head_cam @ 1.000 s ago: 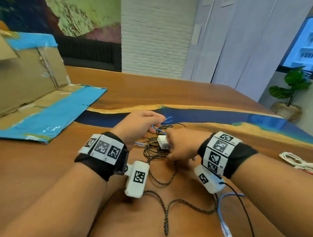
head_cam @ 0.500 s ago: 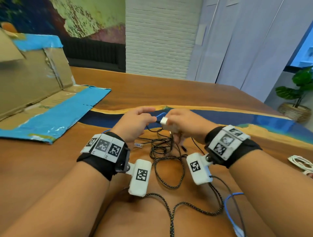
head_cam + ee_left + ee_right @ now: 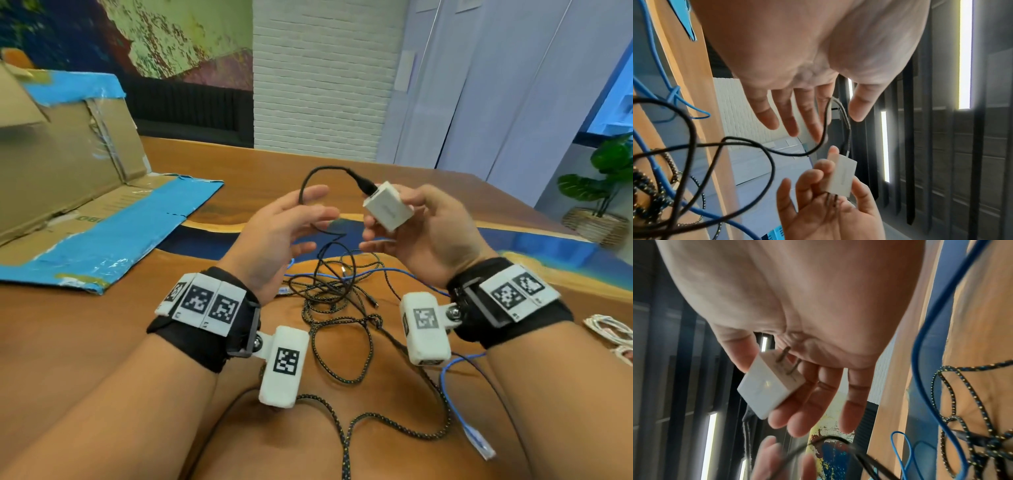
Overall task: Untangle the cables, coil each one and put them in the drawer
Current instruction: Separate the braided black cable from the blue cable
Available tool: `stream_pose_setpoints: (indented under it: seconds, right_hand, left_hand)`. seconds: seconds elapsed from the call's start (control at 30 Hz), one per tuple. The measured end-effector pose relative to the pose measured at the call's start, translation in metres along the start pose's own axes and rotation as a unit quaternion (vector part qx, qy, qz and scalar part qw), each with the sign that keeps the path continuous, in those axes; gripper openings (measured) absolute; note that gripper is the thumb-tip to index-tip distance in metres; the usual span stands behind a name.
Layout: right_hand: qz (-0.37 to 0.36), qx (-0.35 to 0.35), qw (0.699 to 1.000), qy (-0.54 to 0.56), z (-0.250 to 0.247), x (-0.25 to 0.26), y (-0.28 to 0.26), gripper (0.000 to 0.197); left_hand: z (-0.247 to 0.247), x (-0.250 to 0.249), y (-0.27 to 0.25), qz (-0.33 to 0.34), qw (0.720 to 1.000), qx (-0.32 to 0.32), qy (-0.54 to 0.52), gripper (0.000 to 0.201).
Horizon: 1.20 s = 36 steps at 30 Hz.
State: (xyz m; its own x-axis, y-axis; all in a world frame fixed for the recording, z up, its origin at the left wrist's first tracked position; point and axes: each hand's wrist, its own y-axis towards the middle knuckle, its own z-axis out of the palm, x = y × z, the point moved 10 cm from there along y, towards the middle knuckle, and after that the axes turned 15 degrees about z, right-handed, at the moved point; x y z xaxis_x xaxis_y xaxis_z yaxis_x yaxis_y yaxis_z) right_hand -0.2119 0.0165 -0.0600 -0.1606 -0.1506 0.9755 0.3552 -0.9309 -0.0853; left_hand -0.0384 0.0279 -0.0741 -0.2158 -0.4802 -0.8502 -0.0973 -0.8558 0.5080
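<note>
My right hand is raised above the wooden table and pinches a white charger plug between thumb and fingers, prongs toward the palm. A thin black cable is plugged into its far end, arcs left and passes between the thumb and straight fingers of my left hand, which does not grip it. The cable drops into a tangle of black, blue and braided cables on the table. The left wrist view shows the plug and the black cable.
An opened cardboard box with blue tape lies at the left of the table. A coiled white cable sits at the right edge. A potted plant stands on the floor beyond the table's right side.
Both hands rose off the tangle. The right hand lifted the white plug higher with the black cable trailing. The left hand let go of the blue cable and spread its fingers.
</note>
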Motion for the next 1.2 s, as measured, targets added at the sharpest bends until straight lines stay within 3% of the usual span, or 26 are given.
stream_pose_setpoints:
  seconds: [0.1, 0.27, 0.33, 0.4, 0.47, 0.57, 0.63, 0.73, 0.8, 0.87, 0.93, 1.03, 1.13, 1.2]
  right_hand:
    - [-0.018, -0.034, 0.999, -0.015, -0.008, -0.01, -0.001, 0.034]
    - [-0.053, -0.047, 0.996, 0.046, -0.018, -0.023, -0.004, 0.036]
    - [-0.07, -0.075, 0.994, 0.039, -0.017, -0.024, -0.006, 0.032]
    - [-0.086, -0.1, 0.991, -0.021, -0.011, -0.025, -0.006, 0.03]
    - [-0.089, -0.093, 0.979, -0.159, 0.007, -0.027, -0.007, 0.033]
    - [-0.051, -0.031, 0.952, -0.301, 0.031, -0.042, -0.009, 0.035]
    - [-0.065, -0.041, 0.951, -0.298, 0.032, -0.039, -0.016, 0.02]
    - [-0.119, -0.168, 0.951, -0.231, -0.004, -0.025, -0.022, 0.006]
    - [-0.083, -0.194, 0.952, -0.219, -0.019, -0.034, -0.016, 0.019]
    - [-0.012, -0.156, 0.956, -0.248, -0.016, -0.055, -0.007, 0.04]
    - [0.024, -0.12, 0.958, -0.259, -0.008, -0.069, -0.004, 0.045]
    - [-0.004, -0.144, 0.966, -0.216, -0.015, -0.059, -0.006, 0.024]
    - [-0.036, -0.175, 0.981, -0.078, -0.033, -0.046, -0.012, 0.022]
    - [-0.063, -0.162, 0.985, -0.001, -0.034, -0.04, -0.016, 0.023]
  left_hand:
    - [0.004, -0.005, -0.002, 0.007, 1.0, -0.003, -0.005, 0.028]
    - [-0.041, 0.01, -0.001, -0.029, 0.984, -0.173, 0.021, 0.019]
    - [-0.05, 0.015, -0.004, -0.044, 0.977, -0.206, 0.032, 0.015]
    - [-0.039, 0.016, -0.005, -0.057, 0.984, -0.168, 0.028, 0.025]
    - [-0.014, 0.016, -0.005, -0.073, 0.992, -0.1, -0.021, 0.043]
    - [0.0, 0.007, -0.004, -0.041, 0.997, -0.062, -0.024, 0.034]
    - [0.001, 0.003, -0.003, -0.025, 0.998, -0.051, -0.007, 0.028]
    - [0.012, 0.005, -0.008, -0.058, 0.998, -0.005, -0.022, 0.028]
    - [0.026, 0.004, -0.014, -0.073, 0.995, 0.046, -0.04, 0.033]
    - [0.039, 0.0, -0.018, -0.068, 0.991, 0.096, -0.058, 0.043]
    - [0.043, -0.004, -0.018, -0.057, 0.99, 0.112, -0.066, 0.049]
    - [0.025, -0.01, -0.011, -0.032, 0.997, 0.042, -0.062, 0.049]
    - [-0.007, -0.011, -0.004, -0.021, 0.995, -0.08, -0.05, 0.039]
    - [-0.02, -0.011, -0.003, -0.017, 0.992, -0.121, -0.022, 0.033]
